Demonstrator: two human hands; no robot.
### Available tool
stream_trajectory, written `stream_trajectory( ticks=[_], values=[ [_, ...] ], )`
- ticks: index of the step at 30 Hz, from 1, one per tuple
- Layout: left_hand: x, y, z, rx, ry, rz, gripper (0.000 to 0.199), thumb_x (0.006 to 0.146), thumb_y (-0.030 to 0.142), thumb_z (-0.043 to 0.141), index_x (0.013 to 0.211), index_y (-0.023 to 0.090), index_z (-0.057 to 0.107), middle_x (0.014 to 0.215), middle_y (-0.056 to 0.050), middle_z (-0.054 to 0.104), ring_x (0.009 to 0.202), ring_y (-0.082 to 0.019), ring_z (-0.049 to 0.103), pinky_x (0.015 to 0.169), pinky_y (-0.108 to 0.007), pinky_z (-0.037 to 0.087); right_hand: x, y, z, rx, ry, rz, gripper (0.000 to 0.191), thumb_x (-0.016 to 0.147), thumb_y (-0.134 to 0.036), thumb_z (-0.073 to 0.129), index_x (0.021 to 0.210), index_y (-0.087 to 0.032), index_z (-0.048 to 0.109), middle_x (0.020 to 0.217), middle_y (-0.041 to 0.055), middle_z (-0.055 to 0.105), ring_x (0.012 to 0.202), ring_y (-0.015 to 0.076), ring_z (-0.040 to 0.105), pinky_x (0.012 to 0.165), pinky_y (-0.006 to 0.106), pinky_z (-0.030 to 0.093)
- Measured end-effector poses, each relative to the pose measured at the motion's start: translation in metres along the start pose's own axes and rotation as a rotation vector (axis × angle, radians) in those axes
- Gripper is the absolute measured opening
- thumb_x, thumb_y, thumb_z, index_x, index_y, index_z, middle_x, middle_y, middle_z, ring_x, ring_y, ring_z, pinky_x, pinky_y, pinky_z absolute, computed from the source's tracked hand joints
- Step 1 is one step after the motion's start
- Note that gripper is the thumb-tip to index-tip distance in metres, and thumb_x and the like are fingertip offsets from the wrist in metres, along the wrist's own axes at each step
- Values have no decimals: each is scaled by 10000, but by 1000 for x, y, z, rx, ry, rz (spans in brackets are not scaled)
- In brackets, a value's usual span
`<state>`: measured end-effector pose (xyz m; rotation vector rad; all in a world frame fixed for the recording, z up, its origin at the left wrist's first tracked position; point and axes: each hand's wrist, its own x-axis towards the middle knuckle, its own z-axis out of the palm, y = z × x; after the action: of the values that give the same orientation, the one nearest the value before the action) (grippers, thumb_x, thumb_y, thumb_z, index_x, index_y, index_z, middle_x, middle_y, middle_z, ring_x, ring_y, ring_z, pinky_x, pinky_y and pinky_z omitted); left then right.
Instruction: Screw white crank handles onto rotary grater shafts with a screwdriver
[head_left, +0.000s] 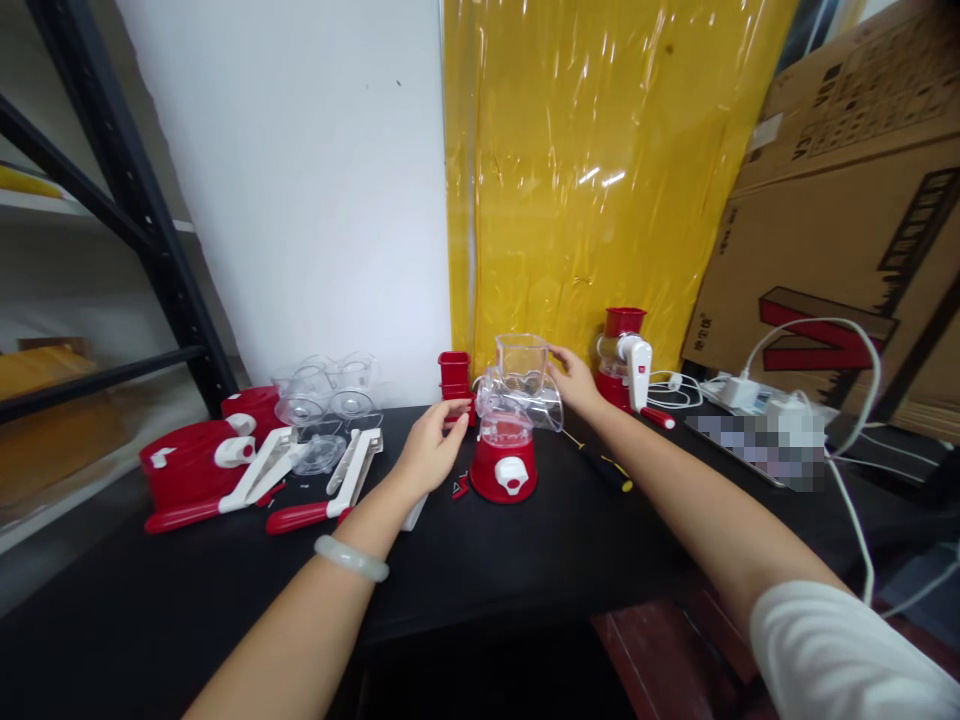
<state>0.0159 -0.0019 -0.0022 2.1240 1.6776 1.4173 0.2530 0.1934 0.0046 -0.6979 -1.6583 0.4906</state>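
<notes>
A clear plastic grater housing [525, 385] with a square hopper stands on a red base [504, 470] with a white knob on its front. My right hand [576, 382] grips the right side of the clear hopper between thumb and fingers. My left hand [435, 445] is to the left of the housing, its thumb and fingers curved and apart. Those fingertips are close to a red pusher-like part [454, 370] standing behind; whether they touch it I cannot tell. Small red pieces [460, 487] lie left of the base. A white part under my left wrist is mostly hidden.
On the left are red bases [184, 460], clear housings [330, 385] and crank handles [352, 475]. A screwdriver [609, 470] lies at right, with an assembled grater [624, 360] behind it. Farther right are a pixelated flat object [757, 450], white cables [851, 500] and a large carton [832, 220].
</notes>
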Motion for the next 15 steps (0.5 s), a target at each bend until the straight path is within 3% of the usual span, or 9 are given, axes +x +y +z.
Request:
stream_trajectory(
  ticks=[2,7,11,15],
  values=[
    [-2,9,-3,-17,-79,-70,436,908,384,482,1206,138,684,1139,-100,741,950,-213,708,869,-324,548,-1,-28,-7,83,79,-81,337,830,-364,599,1119,-202,661,1209,106,682,1171,238,613,1100,490,407],
    [-9,27,-7,377,-233,-69,423,796,237,522,1154,206,745,1021,-83,777,865,-230,729,813,-315,536,-1,-113,-8,114,84,-250,349,904,-484,527,1114,-227,635,1177,92,682,1142,215,620,1049,427,451],
    [-15,40,-5,600,-309,-17,445,824,337,509,1207,238,712,865,-87,774,855,-269,729,750,-341,526,-1,-151,7,-142,45,-134,430,872,-580,537,1026,-192,643,1071,115,703,1021,239,655,942,430,496],
    [-19,46,-3,661,-340,22,486,857,494,482,1168,194,704,871,-127,758,834,-305,722,697,-358,512,-6,-161,17,-365,-53,43,505,824,-669,547,921,-188,669,947,114,722,951,271,675,896,440,496]
  ],
)
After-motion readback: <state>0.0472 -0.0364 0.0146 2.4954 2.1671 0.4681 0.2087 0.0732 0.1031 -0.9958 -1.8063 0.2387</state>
